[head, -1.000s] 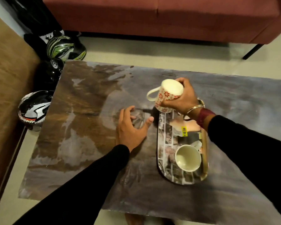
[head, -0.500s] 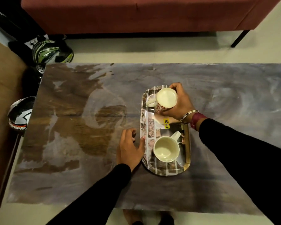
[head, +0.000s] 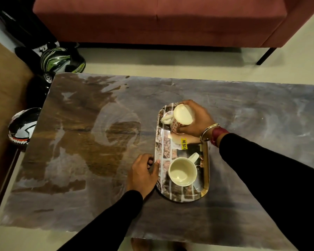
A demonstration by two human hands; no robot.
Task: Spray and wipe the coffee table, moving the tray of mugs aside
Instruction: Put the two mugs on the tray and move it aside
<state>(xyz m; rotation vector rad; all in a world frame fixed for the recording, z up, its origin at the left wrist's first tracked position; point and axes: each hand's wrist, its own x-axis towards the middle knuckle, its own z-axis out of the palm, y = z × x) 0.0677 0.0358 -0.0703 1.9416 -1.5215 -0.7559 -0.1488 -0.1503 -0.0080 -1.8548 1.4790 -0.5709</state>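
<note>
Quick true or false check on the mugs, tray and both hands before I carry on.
1. The right hand grips the patterned mug over the tray's far end. True.
2. The plain mug lies on its side. False: it stands upright on the tray, mouth up.
3. The left hand holds a cloth. False: it is empty, with its fingers at the tray's left rim.
4. The tray carries a yellow price sticker. True.
5. The coffee table shows smeared streaks. True.

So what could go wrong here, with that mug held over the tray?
The right hand holds the patterned mug tilted above the tray; set down crooked, it could tip. The left hand only touches the tray's edge, so a push could slide the plain mug.
</note>
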